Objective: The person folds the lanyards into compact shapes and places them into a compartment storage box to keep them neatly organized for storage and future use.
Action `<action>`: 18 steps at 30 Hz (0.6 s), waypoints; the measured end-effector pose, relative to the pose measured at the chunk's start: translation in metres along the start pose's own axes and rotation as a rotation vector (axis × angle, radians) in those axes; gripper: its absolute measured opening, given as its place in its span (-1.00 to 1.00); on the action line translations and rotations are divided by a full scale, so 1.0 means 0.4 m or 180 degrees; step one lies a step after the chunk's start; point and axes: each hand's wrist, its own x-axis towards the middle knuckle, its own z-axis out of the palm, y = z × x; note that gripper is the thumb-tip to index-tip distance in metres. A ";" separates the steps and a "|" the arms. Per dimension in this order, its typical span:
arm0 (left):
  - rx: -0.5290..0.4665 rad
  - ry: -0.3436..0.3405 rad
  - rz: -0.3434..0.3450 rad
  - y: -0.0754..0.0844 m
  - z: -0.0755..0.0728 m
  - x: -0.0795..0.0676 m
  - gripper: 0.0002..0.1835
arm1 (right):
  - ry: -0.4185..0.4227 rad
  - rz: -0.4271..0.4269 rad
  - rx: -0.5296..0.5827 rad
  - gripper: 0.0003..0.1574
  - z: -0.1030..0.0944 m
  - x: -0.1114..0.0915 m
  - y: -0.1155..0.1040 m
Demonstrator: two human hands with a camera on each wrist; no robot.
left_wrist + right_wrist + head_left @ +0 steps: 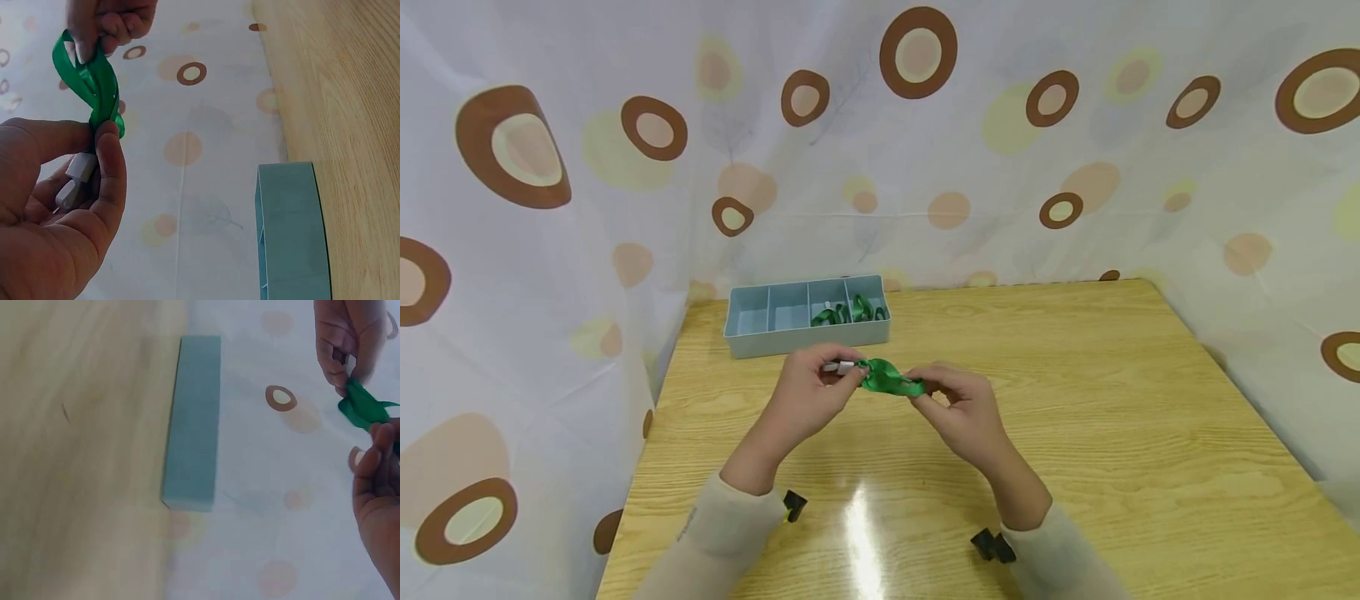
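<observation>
Both hands hold a shiny green ribbon (887, 380) above the table, in front of the tray. My left hand (817, 385) pinches it between thumb and finger, close to a small white plastic piece (81, 167) with a greyish tip that lies inside the curled fingers. At the other end of the ribbon, my right hand (958, 410) pinches the green band between thumb and fingertips. In the left wrist view the ribbon (94, 81) forms a loop between the hands. The right wrist view shows its green folds (362, 407), partly covered by fingers.
A blue-grey tray (805, 340) with several compartments stands at the back left of the wooden table (1075, 400). Green ribbon pieces (862, 308) lie in its two right compartments. A patterned cloth (970, 167) hangs around the back and sides.
</observation>
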 end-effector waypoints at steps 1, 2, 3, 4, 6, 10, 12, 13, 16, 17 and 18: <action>0.0088 0.0014 0.0042 0.000 0.003 -0.002 -0.84 | -0.0065 -0.0020 -0.0212 -0.76 0.000 0.006 -0.007; 0.0164 0.0017 0.0089 0.001 0.006 -0.003 -0.85 | -0.0134 -0.0048 -0.0423 -0.77 0.001 0.013 -0.016; 0.0214 0.0005 0.0130 0.002 0.009 -0.004 -0.85 | -0.0206 -0.0085 -0.0633 -0.79 0.003 0.020 -0.024; 0.0234 -0.0013 0.0155 0.002 0.012 -0.004 -0.86 | -0.0275 -0.0117 -0.0814 -0.81 0.006 0.026 -0.033; 0.0218 -0.0075 0.0151 0.001 0.018 -0.004 -0.87 | -0.0423 -0.0115 -0.1063 -0.87 0.017 0.040 -0.049; 0.0118 -0.0193 -0.0014 0.001 0.028 -0.005 -0.85 | -0.0577 0.0018 -0.1393 -0.95 0.043 0.053 -0.063; 0.0077 -0.0249 -0.0109 0.000 0.031 -0.007 -0.83 | -0.0582 0.0104 -0.1486 -0.96 0.053 0.054 -0.062; 0.0044 -0.0286 -0.0148 0.000 0.032 -0.008 -0.82 | -0.0577 0.0131 -0.1514 -0.95 0.057 0.053 -0.060; -0.0006 -0.0420 -0.0199 -0.006 0.031 -0.009 -0.79 | -0.0600 0.0162 -0.1556 -0.93 0.065 0.053 -0.055; -0.0052 -0.0468 -0.0211 -0.009 0.029 -0.010 -0.76 | -0.0623 0.0184 -0.1539 -0.92 0.066 0.052 -0.054; -0.0103 -0.0510 -0.0214 -0.013 0.027 -0.010 -0.73 | -0.0641 0.0205 -0.1486 -0.92 0.066 0.052 -0.052</action>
